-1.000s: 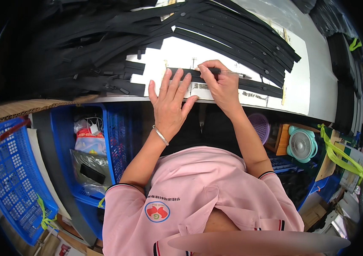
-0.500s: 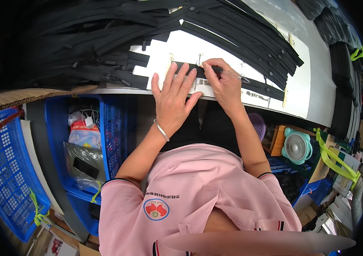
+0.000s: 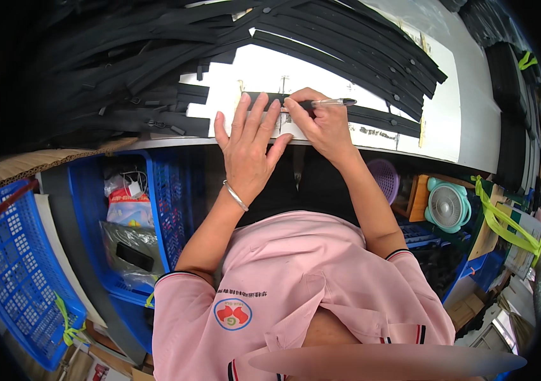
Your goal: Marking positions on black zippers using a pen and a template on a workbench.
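Workshop: black zipper strips (image 3: 149, 54) heaped on worktable (image 3: 475, 108), blue crates (image 3: 87, 213).

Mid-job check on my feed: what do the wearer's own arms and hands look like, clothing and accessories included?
The left hand and right hand are ungloved. A slim silver bangle circles the left wrist; the right wrist shows none. The short sleeves are pink with dark trim at the edges, leaving both forearms uncovered.
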Demonstrator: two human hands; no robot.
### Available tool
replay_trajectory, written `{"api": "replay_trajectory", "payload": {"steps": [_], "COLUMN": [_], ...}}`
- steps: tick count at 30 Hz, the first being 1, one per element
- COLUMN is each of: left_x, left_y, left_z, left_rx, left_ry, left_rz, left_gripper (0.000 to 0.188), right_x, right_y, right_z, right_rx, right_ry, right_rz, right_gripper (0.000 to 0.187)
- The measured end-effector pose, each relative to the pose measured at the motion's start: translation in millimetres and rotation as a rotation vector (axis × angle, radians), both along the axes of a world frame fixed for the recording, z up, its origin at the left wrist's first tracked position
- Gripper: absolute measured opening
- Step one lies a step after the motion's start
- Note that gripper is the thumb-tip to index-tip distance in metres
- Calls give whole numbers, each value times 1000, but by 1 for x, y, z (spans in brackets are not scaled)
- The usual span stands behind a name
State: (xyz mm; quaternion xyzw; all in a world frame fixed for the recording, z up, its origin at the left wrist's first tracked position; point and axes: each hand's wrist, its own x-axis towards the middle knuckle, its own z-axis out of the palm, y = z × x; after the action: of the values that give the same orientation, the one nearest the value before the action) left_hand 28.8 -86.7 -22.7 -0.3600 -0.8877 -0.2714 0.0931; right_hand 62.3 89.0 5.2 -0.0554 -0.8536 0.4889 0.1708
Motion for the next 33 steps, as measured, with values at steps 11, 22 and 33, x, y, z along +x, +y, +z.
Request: {"api": "replay_trajectory", "payload": {"steps": [11, 22, 33], "left_x": [-1, 0, 14], "left_y": [-1, -2, 57], "left_z": [-3, 0, 25], "left_rx": [-2, -39, 301], "left_ry": [21, -12, -99], "left_rz": [-11, -29, -249], "left_gripper": [61, 61, 48], "right_x": [46, 52, 53], "right_y": [44, 67, 69], "right_z": [8, -7, -5], "right_rx": [-147, -69, 188], "right_ry": [93, 103, 143], "right_rz": [-355, -414, -322], "right_gripper": [14, 16, 6]}}
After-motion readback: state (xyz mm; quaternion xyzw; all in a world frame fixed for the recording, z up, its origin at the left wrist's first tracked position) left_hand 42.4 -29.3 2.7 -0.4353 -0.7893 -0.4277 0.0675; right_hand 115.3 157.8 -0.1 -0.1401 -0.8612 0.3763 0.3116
